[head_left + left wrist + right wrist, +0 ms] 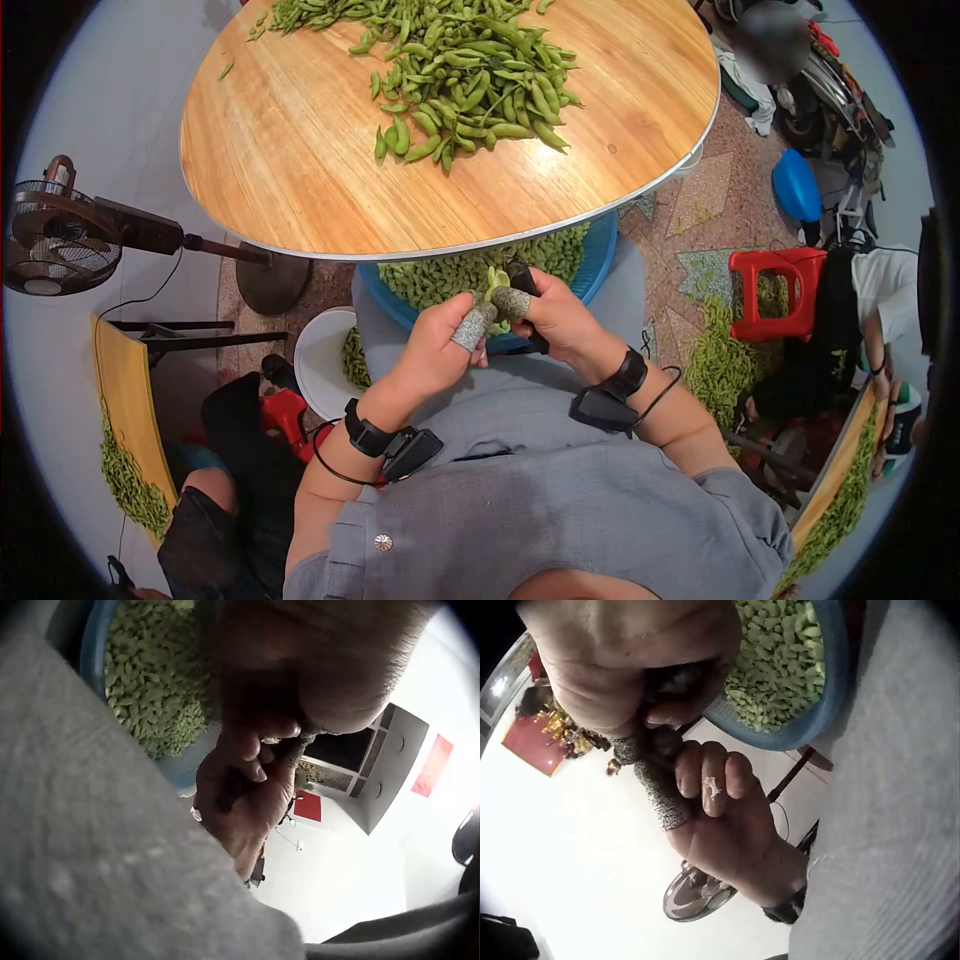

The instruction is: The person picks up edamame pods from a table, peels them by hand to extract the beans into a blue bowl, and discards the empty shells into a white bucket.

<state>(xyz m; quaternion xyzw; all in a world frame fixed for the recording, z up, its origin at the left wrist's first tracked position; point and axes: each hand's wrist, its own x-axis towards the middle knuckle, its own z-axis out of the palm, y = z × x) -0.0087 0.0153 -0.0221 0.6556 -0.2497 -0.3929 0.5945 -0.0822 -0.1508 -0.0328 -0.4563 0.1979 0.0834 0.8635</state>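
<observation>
Both hands meet over a blue basin of shelled green beans, below the table's near edge. My left hand pinches a green soybean pod between thumb and fingers. Curled fingers of my right hand grip a dark, slim tool, its lower end sticking out beneath the palm; I cannot tell its kind. The right thumb meets the pod. Grey speckled sleeves cover both thumbs. In the right wrist view, a whitish scrap clings to a left finger.
Unshelled pods are heaped on the wooden table. A white bucket with pods stands left of the basin. A fan is at far left, a red stool at right. Pods cover the floor there. People sit at both sides.
</observation>
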